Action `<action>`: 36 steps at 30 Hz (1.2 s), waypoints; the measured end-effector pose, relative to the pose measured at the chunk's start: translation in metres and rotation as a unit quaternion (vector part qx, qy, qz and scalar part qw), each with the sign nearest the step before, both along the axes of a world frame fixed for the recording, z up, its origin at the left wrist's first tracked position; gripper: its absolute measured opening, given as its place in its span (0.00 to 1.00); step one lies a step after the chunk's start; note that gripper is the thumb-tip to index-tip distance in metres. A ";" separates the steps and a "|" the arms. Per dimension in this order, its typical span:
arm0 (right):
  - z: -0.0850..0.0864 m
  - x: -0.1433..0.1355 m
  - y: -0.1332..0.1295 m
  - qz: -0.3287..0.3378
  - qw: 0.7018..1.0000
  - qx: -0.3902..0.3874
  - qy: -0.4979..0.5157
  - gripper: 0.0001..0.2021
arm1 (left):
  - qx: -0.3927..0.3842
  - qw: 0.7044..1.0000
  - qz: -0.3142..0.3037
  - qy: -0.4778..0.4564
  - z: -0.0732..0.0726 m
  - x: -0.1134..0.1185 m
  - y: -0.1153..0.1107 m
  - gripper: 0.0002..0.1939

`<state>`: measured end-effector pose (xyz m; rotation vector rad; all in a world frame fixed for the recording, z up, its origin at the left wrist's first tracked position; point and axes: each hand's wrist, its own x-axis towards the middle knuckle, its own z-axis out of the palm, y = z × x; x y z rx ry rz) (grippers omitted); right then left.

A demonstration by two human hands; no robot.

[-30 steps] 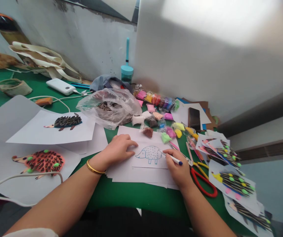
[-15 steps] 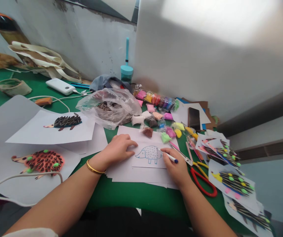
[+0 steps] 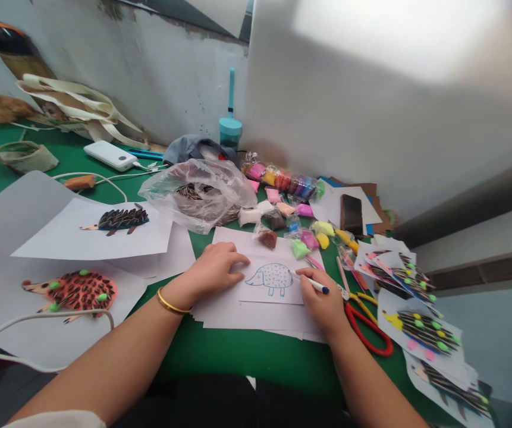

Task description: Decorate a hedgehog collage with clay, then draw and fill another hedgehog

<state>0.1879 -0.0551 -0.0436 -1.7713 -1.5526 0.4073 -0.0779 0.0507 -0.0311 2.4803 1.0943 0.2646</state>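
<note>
A small white sheet (image 3: 256, 295) with a blue line drawing of a hedgehog (image 3: 272, 276) lies on a stack of white paper (image 3: 229, 318). My right hand (image 3: 322, 300) grips a white pen with a dark blue end (image 3: 317, 285), its tip at the right edge of the drawing, by the hedgehog's rear. Flat on the paper at the drawing's left rests my left hand (image 3: 217, 268), fingers apart and holding nothing. Beside my right hand, scissors with red and yellow handles (image 3: 369, 330) lie partly hidden under it.
Bagged coloured clay (image 3: 309, 239) and a plastic bag of striped seeds (image 3: 197, 196) lie beyond the paper. Seed-covered hedgehog pictures lie on the left (image 3: 124, 219) and right (image 3: 429, 333). A phone (image 3: 351, 214), power bank (image 3: 110, 156) and white cable (image 3: 37, 318) are also on the green table.
My right hand and the pen have shifted slightly right, from inside the hedgehog's back to its rear edge. My left hand stays in place.
</note>
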 end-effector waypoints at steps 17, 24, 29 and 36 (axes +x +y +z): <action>0.004 -0.002 -0.003 -0.014 1.000 -0.009 0.021 0.10 | 0.000 1.000 0.001 -0.001 0.001 0.000 0.000 0.16; 0.005 -0.001 -0.006 -0.023 0.999 0.008 0.033 0.09 | -0.008 1.000 0.001 0.003 0.002 0.000 0.000 0.17; 0.005 -0.003 -0.005 -0.013 1.000 -0.005 0.028 0.09 | 0.000 1.000 -0.001 -0.001 -0.001 -0.001 0.001 0.17; 0.007 -0.002 -0.007 -0.025 0.999 0.003 0.049 0.09 | -0.002 1.000 -0.003 -0.005 0.000 -0.002 0.001 0.16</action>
